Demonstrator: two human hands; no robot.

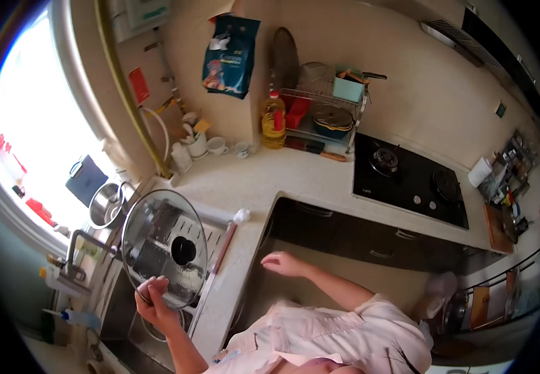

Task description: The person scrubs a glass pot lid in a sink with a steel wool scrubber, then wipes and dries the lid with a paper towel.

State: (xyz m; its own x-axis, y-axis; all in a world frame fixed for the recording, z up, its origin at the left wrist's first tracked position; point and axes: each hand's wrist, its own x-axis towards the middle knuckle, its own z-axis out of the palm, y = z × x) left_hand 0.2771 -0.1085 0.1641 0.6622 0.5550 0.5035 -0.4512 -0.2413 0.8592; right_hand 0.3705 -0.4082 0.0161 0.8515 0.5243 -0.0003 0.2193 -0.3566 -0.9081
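Observation:
My left hand (153, 298) grips the lower rim of a large round glass lid (183, 250) with a black knob. Held tilted, the lid overlaps the sink (134, 336) and its ribbed drainer, which show through the glass. My right hand (284, 264) hangs beyond the counter's front edge, with its fingers loosely bent and nothing visible in it. Between the two hands, a reddish stick with a white end (225, 247) lies along the sink's edge.
A faucet (77, 258) and a metal pot (105, 204) stand near the window. Behind are cups (217, 146), an oil bottle (274, 121) and a wire rack (320, 93). A black gas stove (407, 181) is at the right.

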